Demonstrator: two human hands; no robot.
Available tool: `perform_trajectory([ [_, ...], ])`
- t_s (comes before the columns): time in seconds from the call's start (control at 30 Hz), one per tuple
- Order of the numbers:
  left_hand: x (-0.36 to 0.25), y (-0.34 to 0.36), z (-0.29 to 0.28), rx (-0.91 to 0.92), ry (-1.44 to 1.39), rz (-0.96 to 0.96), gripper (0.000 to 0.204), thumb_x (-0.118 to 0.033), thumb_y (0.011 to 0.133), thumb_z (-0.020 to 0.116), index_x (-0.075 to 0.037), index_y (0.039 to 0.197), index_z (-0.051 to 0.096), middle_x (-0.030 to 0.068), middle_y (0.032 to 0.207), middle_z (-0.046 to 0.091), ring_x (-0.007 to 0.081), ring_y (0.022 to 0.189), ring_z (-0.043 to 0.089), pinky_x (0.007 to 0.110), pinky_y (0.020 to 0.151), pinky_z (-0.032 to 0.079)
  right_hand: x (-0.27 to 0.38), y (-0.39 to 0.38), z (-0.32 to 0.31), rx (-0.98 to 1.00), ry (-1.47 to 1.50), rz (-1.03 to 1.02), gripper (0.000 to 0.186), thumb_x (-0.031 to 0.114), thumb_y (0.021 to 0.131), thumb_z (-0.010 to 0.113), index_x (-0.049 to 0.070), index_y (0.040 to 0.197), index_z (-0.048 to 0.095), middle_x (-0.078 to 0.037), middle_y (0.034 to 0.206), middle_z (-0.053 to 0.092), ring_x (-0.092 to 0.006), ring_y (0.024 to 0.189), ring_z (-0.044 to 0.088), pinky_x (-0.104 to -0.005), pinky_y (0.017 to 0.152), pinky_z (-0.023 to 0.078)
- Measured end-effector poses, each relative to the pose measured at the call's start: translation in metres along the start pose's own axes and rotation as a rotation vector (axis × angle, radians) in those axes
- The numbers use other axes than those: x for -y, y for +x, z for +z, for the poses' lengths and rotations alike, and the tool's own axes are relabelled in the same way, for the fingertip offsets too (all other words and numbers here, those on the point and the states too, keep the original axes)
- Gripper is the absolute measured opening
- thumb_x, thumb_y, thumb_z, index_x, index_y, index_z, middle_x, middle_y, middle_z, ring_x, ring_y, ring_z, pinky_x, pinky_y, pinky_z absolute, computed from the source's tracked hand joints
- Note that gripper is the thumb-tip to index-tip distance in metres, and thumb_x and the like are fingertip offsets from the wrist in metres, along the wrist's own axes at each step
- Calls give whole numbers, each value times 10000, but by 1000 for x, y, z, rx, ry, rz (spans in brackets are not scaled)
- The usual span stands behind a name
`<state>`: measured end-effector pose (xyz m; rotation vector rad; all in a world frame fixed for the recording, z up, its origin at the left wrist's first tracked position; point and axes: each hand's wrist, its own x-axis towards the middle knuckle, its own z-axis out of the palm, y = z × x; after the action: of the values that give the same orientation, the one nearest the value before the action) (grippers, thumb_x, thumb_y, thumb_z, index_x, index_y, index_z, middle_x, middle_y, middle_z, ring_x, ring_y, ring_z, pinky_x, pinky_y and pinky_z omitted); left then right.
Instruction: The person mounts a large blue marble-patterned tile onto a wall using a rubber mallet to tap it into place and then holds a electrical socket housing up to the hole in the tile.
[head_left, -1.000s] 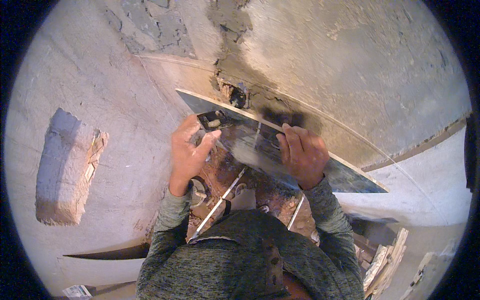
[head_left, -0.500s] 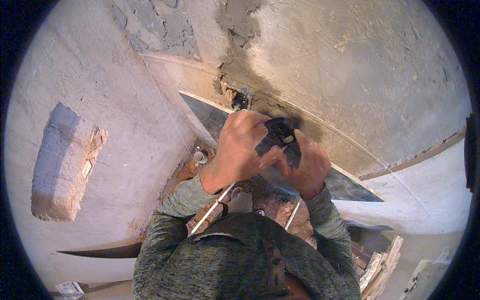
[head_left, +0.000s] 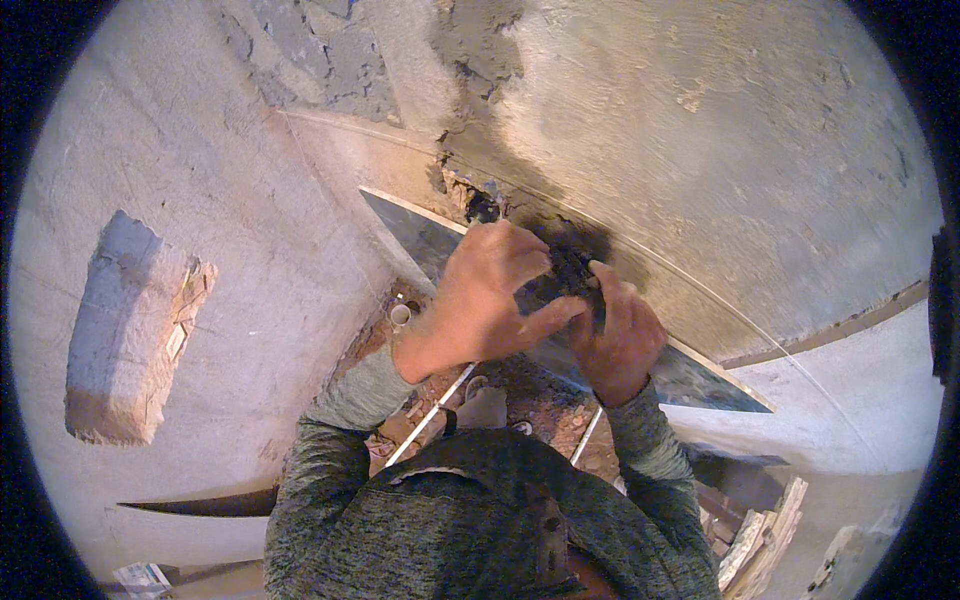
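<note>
Both hands clench a dark mortar lump [head_left: 568,268] over the long trowel blade [head_left: 690,372]: left hand [head_left: 490,295], right hand [head_left: 615,335]. Wall hole [head_left: 482,205] at 12 o'clock looks still unfilled; grey patch above already plastered.

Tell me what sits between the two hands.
A dark lump of wet mortar, pinched between left hand and right hand above the long metal straightedge, head view.

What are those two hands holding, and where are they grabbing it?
Both hands, left hand and right hand, close around a dark lump, likely wet plaster, above the long flat blade. Fingers hide the exact grip.
</note>
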<state>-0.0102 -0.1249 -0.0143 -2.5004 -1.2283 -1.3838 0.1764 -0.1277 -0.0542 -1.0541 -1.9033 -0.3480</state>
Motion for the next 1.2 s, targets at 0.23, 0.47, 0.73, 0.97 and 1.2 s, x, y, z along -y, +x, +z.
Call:
perform_trajectory([
  [0.23,74,16,-53,-20,109,-333,228,-286,800,719,-59,828,716,132,892,686,315,883,635,404,798,490,-1,0,2,18,-3,80,366,266,856,658,87,1172,614,-121,890,660,-286,688,636,-386,615,516],
  [0.47,145,32,-61,486,440,-602,366,-422,749,712,-63,819,739,209,781,674,384,767,654,448,708,515,2,1,0,60,22,89,389,299,866,665,71,1172,595,-111,911,649,-285,782,641,-379,684,532],
  [0.73,200,47,-43,786,304,-467,469,-487,824,656,-22,767,683,170,620,611,282,562,593,411,570,463,-2,3,3,11,4,78,360,302,867,662,65,1133,613,-102,889,649,-269,746,633,-365,649,526],
  [0.97,209,45,-38,751,246,-416,495,-470,847,641,10,727,634,190,567,548,257,503,533,412,527,427,0,2,3,6,-13,50,366,248,833,694,70,1140,607,-109,920,681,-285,725,658,-373,639,523],
  [1.2,201,47,-35,690,251,-377,371,-374,837,634,-7,792,672,228,657,600,361,587,589,446,589,458,0,5,3,15,-45,66,352,278,865,664,67,1140,604,-95,886,662,-272,734,647,-372,632,519],
])
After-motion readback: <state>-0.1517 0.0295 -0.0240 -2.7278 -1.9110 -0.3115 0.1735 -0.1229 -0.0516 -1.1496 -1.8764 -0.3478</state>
